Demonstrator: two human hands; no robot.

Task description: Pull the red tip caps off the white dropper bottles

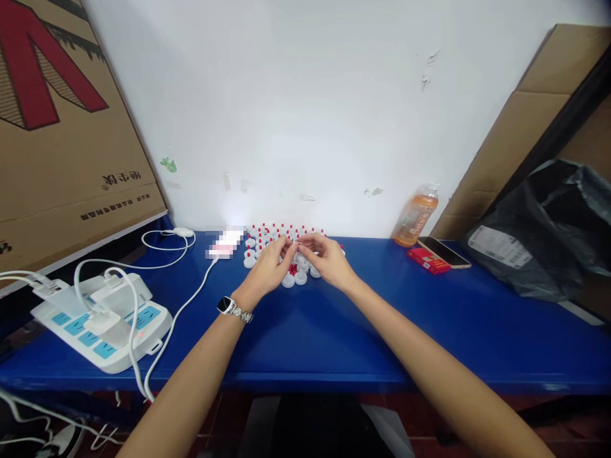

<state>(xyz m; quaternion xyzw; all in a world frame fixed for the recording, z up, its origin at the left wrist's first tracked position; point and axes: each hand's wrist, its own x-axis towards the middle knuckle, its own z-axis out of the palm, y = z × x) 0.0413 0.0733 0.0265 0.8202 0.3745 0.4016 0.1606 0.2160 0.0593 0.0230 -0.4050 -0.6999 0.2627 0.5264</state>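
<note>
My left hand [273, 264] and my right hand [327, 257] meet fingertip to fingertip above the blue table. Both are closed in a pinch around something small, mostly covered by the fingers; a pale bit shows between them. Rows of white round caps with red tips [249, 259] stand behind and to the left of the hands. Just below the fingers are white caps without visible red tips [300, 278]. Among these lies a little heap of small red pieces [293, 270]. A watch [229, 306] is on my left wrist.
On the left, a white power strip [107, 362] carries plugs and loose white cables [184, 305]. To the right stand an orange drink bottle [414, 219], a red box [428, 261] and a phone [443, 252]. A dark plastic bag [548, 254] and cardboard [506, 140] border the right side.
</note>
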